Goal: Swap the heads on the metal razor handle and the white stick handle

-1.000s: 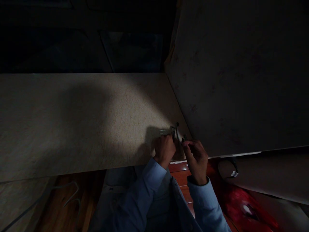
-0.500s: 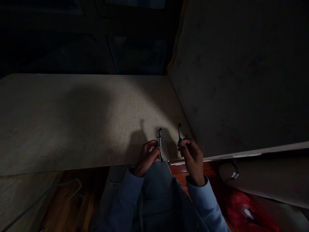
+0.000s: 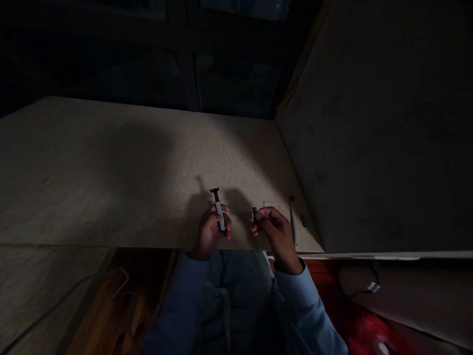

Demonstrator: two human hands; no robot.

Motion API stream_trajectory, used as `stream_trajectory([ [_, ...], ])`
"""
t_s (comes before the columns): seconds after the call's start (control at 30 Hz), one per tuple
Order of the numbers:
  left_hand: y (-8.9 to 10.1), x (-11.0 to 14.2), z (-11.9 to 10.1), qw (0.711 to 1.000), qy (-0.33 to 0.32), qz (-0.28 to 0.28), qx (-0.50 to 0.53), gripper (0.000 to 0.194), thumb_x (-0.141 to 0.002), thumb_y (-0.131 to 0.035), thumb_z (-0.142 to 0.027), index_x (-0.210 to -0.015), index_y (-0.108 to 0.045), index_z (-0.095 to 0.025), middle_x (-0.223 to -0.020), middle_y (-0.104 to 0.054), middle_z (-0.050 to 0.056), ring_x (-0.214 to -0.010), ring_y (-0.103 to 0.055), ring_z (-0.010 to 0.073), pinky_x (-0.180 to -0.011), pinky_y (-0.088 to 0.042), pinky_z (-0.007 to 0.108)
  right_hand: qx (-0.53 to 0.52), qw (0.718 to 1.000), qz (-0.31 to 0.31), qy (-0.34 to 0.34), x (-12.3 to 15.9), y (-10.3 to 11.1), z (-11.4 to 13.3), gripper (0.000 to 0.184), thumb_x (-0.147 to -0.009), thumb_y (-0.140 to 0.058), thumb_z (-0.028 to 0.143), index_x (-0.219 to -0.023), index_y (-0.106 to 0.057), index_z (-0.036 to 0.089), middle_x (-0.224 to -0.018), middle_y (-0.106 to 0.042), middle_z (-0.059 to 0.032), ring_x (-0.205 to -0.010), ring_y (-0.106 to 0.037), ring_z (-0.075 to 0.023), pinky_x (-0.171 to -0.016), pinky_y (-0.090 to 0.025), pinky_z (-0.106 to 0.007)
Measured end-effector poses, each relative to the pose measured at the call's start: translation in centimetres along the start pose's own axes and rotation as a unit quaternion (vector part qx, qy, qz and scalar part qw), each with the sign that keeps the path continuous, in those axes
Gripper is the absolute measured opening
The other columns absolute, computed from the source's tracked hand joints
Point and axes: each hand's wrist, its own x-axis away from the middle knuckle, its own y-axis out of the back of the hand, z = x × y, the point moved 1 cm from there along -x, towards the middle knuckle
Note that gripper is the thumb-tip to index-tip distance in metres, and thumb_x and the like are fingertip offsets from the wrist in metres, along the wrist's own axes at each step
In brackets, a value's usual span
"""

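Note:
My left hand (image 3: pixel 212 229) is closed around the pale grey handle of a razor (image 3: pixel 219 214). Its black T-shaped head end points up and away from me, with no blade visible on it. To the right, my right hand (image 3: pixel 273 228) pinches a small dark piece that looks like a razor cartridge (image 3: pixel 254 212), held upright between thumb and fingers. A gap separates the two pieces. Just beyond my right fingers lies a small clear plastic case (image 3: pixel 269 204). A toothbrush (image 3: pixel 292 217) with a dark head rests right of that hand, beside a small green item (image 3: pixel 303 220).
The pale tabletop (image 3: pixel 155 167) ends at a dark window (image 3: pixel 236 84) behind and a wall panel (image 3: pixel 377 148) on the right. A cable (image 3: pixel 92 277) hangs at the lower left. Red cloth (image 3: pixel 364 320) lies low on the right.
Both hands have shifted left and drawn apart from the table's right side. The razor has turned so its T-shaped end shows. The toothbrush and green item are now uncovered.

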Motion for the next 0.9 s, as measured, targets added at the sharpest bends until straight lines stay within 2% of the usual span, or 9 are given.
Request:
stream_trajectory([
  [0.07, 0.7, -0.4, -0.3, 1.000, -0.004, -0.009, 0.008, 0.026, -0.070, -0.054, -0.032, -0.093, -0.053, -0.018, -0.056, -0.059, -0.003, -0.043, -0.054, 0.0146, -0.042, -0.040, 0.025, -0.014, 1.000, 0.020, -0.018, -0.7, -0.9, -0.5, 0.026, -0.080, -0.073, 0.043, -0.081, -0.064, 0.018, -0.075, -0.069, -0.0013, -0.057, -0.060, -0.0116, -0.055, -0.050, -0.025],
  [0.17, 1.4, -1.2, -0.6, 0.999, -0.019, -0.027, 0.026, 0.022, -0.064, -0.059, -0.029, -0.083, -0.052, -0.019, -0.057, -0.055, -0.004, -0.047, -0.051, 0.0115, -0.050, -0.042, 0.026, -0.031, 0.998, 0.042, -0.044, -1.6, -2.4, -1.3, 0.025, -0.078, -0.075, 0.041, -0.079, -0.066, 0.018, -0.071, -0.067, -0.0006, -0.056, -0.058, -0.0111, -0.054, -0.048, -0.024],
  [0.27, 1.8, -2.0, -0.4, 0.999, -0.008, -0.042, 0.034, 0.021, -0.064, -0.065, -0.031, -0.076, -0.053, -0.018, -0.050, -0.041, -0.008, -0.042, -0.036, 0.0060, -0.046, -0.031, 0.023, -0.036, 0.996, 0.043, -0.064, -2.4, -3.8, -1.8, 0.025, -0.075, -0.078, 0.040, -0.077, -0.066, 0.018, -0.070, -0.067, -0.0005, -0.054, -0.057, -0.0107, -0.052, -0.047, -0.024],
  [0.33, 2.1, -2.4, -0.2, 0.999, 0.007, -0.046, 0.025, 0.024, -0.068, -0.068, -0.036, -0.079, -0.057, -0.017, -0.047, -0.034, -0.010, -0.040, -0.028, 0.0045, -0.044, -0.024, 0.021, -0.038, 0.996, 0.041, -0.070, -2.8, -4.5, -1.9, 0.024, -0.073, -0.079, 0.039, -0.076, -0.066, 0.018, -0.069, -0.067, -0.0004, -0.053, -0.056, -0.0106, -0.051, -0.047, -0.024],
  [0.4, 2.3, -2.5, -0.1, 0.999, 0.013, -0.047, 0.009, 0.029, -0.072, -0.072, -0.040, -0.084, -0.061, -0.016, -0.046, -0.032, -0.011, -0.039, -0.025, 0.0039, -0.043, -0.020, 0.021, -0.031, 0.996, 0.042, -0.074, -3.1, -5.0, -1.9, 0.023, -0.073, -0.078, 0.038, -0.076, -0.067, 0.018, -0.069, -0.067, -0.0004, -0.054, -0.057, -0.0107, -0.051, -0.047, -0.024],
  [0.47, 2.4, -2.4, 0.0, 0.999, 0.018, -0.047, -0.006, 0.034, -0.073, -0.074, -0.043, -0.090, -0.064, -0.015, -0.047, -0.037, -0.011, -0.040, -0.026, 0.0037, -0.043, -0.020, 0.021, -0.016, 0.996, 0.045, -0.076, -3.3, -5.4, -2.0, 0.022, -0.074, -0.078, 0.037, -0.077, -0.067, 0.018, -0.069, -0.068, -0.0006, -0.054, -0.057, -0.0109, -0.050, -0.046, -0.023],
  [0.6, 2.5, -2.1, 0.0, 0.998, 0.031, -0.048, -0.033, 0.038, -0.071, -0.078, -0.044, -0.090, -0.066, -0.014, -0.061, -0.057, -0.003, -0.044, -0.037, 0.0045, -0.045, -0.025, 0.021, 0.011, 0.996, 0.056, -0.065, -3.4, -5.5, -1.9, 0.023, -0.075, -0.077, 0.039, -0.077, -0.068, 0.018, -0.067, -0.067, -0.0003, -0.052, -0.056, -0.0110, -0.049, -0.046, -0.023],
  [0.73, 2.7, -2.0, 0.0, 0.998, 0.041, -0.038, -0.025, 0.037, -0.069, -0.079, -0.045, -0.083, -0.064, -0.014, -0.049, -0.042, -0.008, -0.042, -0.033, 0.0045, -0.044, -0.025, 0.020, 0.007, 0.994, 0.089, -0.058, -3.0, -4.8, -1.7, 0.021, -0.077, -0.077, 0.038, -0.083, -0.070, 0.019, -0.066, -0.067, 0.0005, -0.055, -0.059, -0.0118, -0.052, -0.048, -0.024],
  [0.9, 2.8, -1.8, -0.1, 0.999, 0.051, -0.015, -0.008, 0.037, -0.068, -0.079, -0.046, -0.076, -0.062, -0.014, -0.044, -0.032, -0.010, -0.039, -0.025, 0.0032, -0.041, -0.020, 0.020, -0.032, 0.986, 0.156, -0.047, -2.5, -3.6, -2.1, 0.039, -0.070, -0.084, 0.030, -0.106, -0.072, 0.028, -0.101, -0.072, -0.0015, -0.073, -0.067, -0.0146, -0.064, -0.057, -0.029],
])
